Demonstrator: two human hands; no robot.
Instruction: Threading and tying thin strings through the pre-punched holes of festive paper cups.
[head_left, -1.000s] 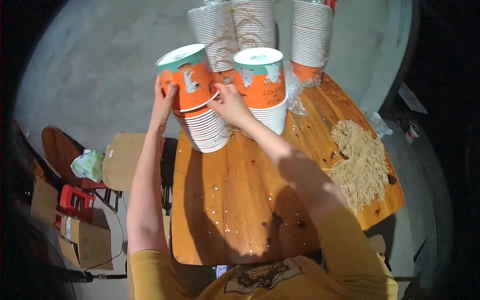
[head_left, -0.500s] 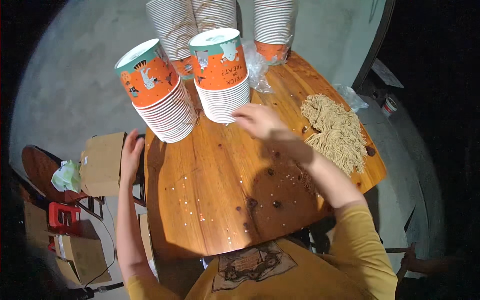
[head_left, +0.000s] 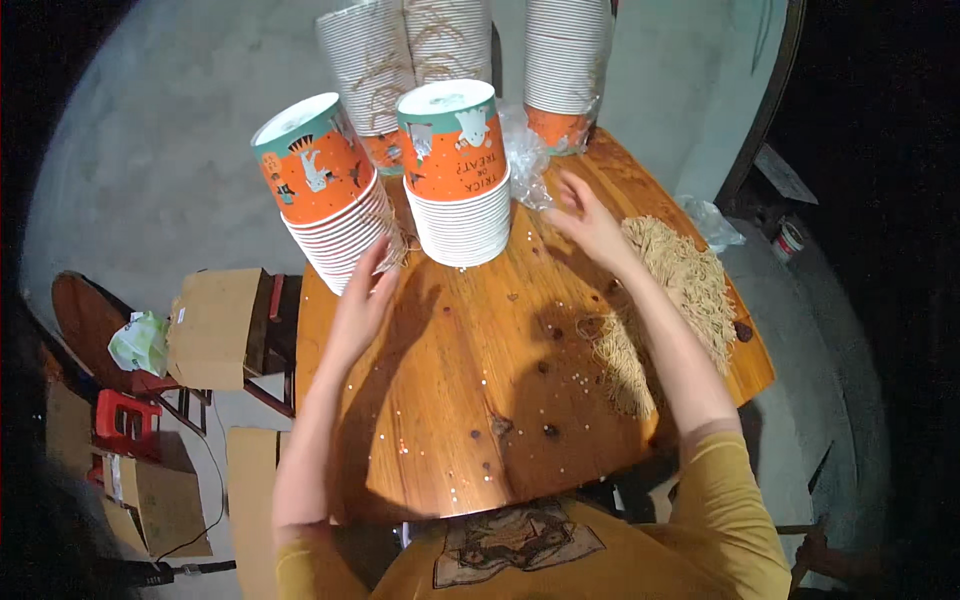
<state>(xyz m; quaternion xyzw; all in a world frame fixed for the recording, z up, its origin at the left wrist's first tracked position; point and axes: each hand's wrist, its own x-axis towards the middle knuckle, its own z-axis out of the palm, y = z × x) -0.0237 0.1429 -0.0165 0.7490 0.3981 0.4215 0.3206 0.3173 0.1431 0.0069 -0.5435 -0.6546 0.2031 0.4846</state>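
Two upside-down stacks of orange and teal paper buckets stand on the wooden table (head_left: 440,380). My left hand (head_left: 364,300) is beside the lower rims of the left stack (head_left: 318,185), which leans to one side. Its fingers are apart and hold nothing; whether they touch the rims I cannot tell. To the right of the middle stack (head_left: 455,180), my right hand (head_left: 590,225) is raised with spread, empty fingers. Thin tan cords hang at the left stack's side. Close to the right hand lies a crumpled clear plastic bag (head_left: 525,160).
Taller wrapped bucket stacks (head_left: 568,60) stand at the table's far edge. A heap of tan cords (head_left: 685,285) lies on the right, partly behind my right forearm. Small white bits dot the tabletop. Left of the table are cardboard boxes (head_left: 215,325) and a red plastic stool (head_left: 127,425).
My left hand has moved right, from beyond the table's edge to the left stack. My right hand has left the middle stack's lower rims, moving right and slightly away.
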